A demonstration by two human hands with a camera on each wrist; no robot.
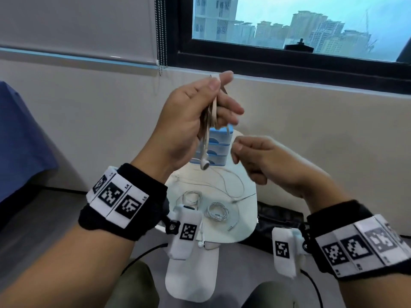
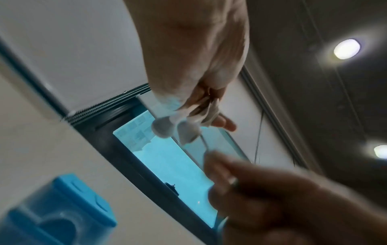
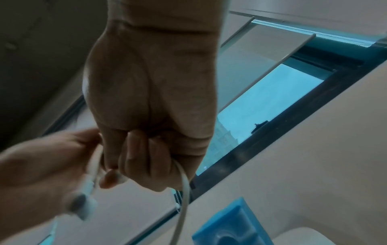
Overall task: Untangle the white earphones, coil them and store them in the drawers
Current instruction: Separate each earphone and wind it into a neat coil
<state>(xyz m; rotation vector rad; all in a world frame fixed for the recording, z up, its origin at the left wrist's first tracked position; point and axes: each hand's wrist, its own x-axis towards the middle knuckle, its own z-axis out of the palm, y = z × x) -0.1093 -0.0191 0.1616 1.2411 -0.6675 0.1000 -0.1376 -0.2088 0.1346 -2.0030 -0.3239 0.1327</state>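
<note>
In the head view we see the left hand (image 1: 189, 121) raised at 12 o'clock above the small white table (image 1: 249, 218), thumb and fingers clamped on a folded bundle of white wired earphones (image 1: 210, 121); one earbud (image 1: 204, 164) hangs below the palm. The left wrist view shows what the head view does not: two earbuds (image 2: 175, 128) hanging side by side. The right hand (image 1: 266, 162), at 3 o'clock of the earbud, has its fingers curled; the right wrist view shows them closed round a white cable (image 3: 184, 185) running downward. The blue plastic drawer unit (image 1: 219, 147) stands at the table's 12 o'clock edge behind the hands. Only the head view shows two coiled white earphone sets (image 1: 216, 211) and a loose one (image 1: 224, 183) lying on the tabletop
</note>
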